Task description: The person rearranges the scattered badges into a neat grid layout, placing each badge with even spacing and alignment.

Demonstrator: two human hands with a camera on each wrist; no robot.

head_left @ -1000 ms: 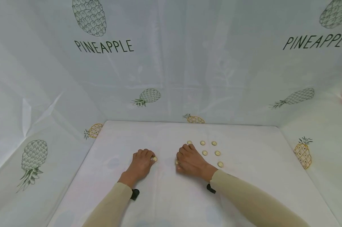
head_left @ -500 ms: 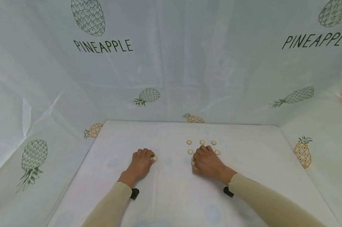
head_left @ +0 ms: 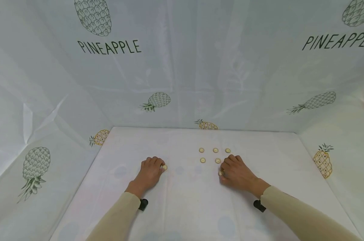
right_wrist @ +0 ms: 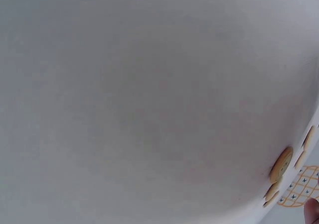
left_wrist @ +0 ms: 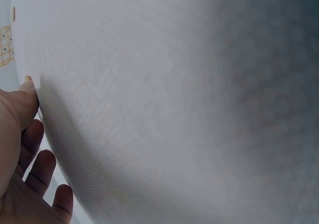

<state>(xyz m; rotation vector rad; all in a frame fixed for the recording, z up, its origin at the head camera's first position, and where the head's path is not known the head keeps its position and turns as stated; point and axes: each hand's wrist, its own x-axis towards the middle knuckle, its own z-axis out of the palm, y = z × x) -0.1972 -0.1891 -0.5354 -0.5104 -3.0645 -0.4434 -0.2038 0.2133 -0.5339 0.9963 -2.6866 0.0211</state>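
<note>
Round pale wooden buttons lie on the white cloth. My left hand [head_left: 150, 172] pinches one button [head_left: 165, 167] at the fingertips, low over the cloth. In the left wrist view its thumb [left_wrist: 25, 102] and curled fingers show at the left edge, with a sliver of the button at the thumb tip. To the right, my right hand [head_left: 237, 174] holds another button [head_left: 221, 173] between thumb and fingers. Just beyond it, a button [head_left: 218, 160] and its neighbour [head_left: 202, 160] form a row. The right wrist view shows a four-hole-like button face [right_wrist: 282, 165], its hole count unclear.
A farther row holds a left button [head_left: 201, 150], a middle button [head_left: 215, 150] and a right button [head_left: 228, 150]. The white cloth [head_left: 182, 207] covers the table. Pineapple-printed sheeting [head_left: 182, 67] rises at the back and both sides.
My right hand has moved rightward with its button, uncovering the left button of the nearer row and covering buttons on the right. My left hand has stayed put.
</note>
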